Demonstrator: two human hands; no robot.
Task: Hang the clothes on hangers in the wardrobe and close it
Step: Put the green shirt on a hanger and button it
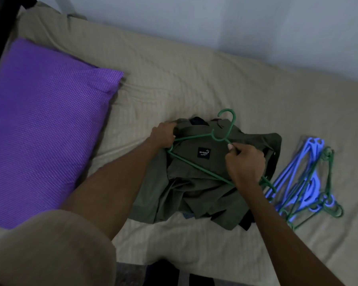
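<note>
Lying crumpled on the beige bed sheet [194, 83], an olive green shirt [196, 182] sits in the middle of the head view, its inside collar area facing up with a black label [204, 153] showing. A green hanger [196, 165] rests on top of the shirt, its hook pointing toward the far wall. The left hand [163, 137] is closed on the shirt fabric at the collar's left end, right beside the hanger's left tip. The right hand [246, 164] pinches the hanger's right arm between thumb and fingers, with the knuckles over the shirt's right side. Dark garments peek out from under the shirt at its top and bottom edges, too hidden to identify. Just right of the shirt, a loose pile of hangers [306, 182] in blue and green lies on the sheet. A purple pillow [43, 124] occupies the bed's left side, apart from the shirt. The wardrobe is out of view.
</note>
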